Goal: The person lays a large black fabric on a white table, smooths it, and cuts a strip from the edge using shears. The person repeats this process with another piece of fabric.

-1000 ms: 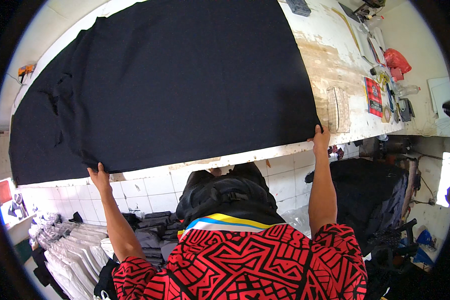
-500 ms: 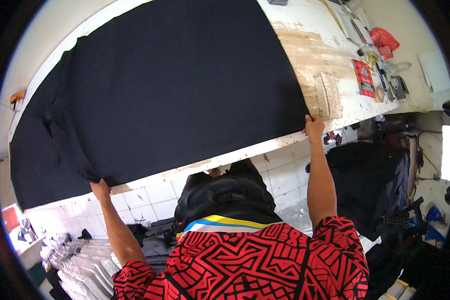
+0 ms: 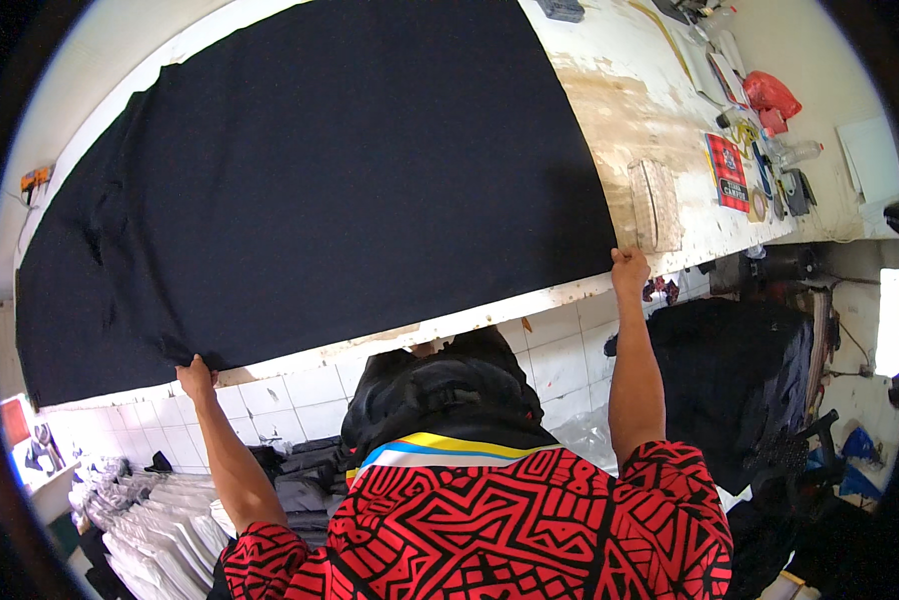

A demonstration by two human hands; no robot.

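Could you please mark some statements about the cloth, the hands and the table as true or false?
1. The left hand grips the near edge of the black cloth. True.
2. The right hand rests on the red bag. False: it holds the cloth's near right corner; the red bag lies far off on the table.
3. The cloth is rolled up tight. False: it lies spread wide over the table.
4. Small tools and a clear bottle lie at the table's right end. True.
5. The cloth is white. False: it is black.
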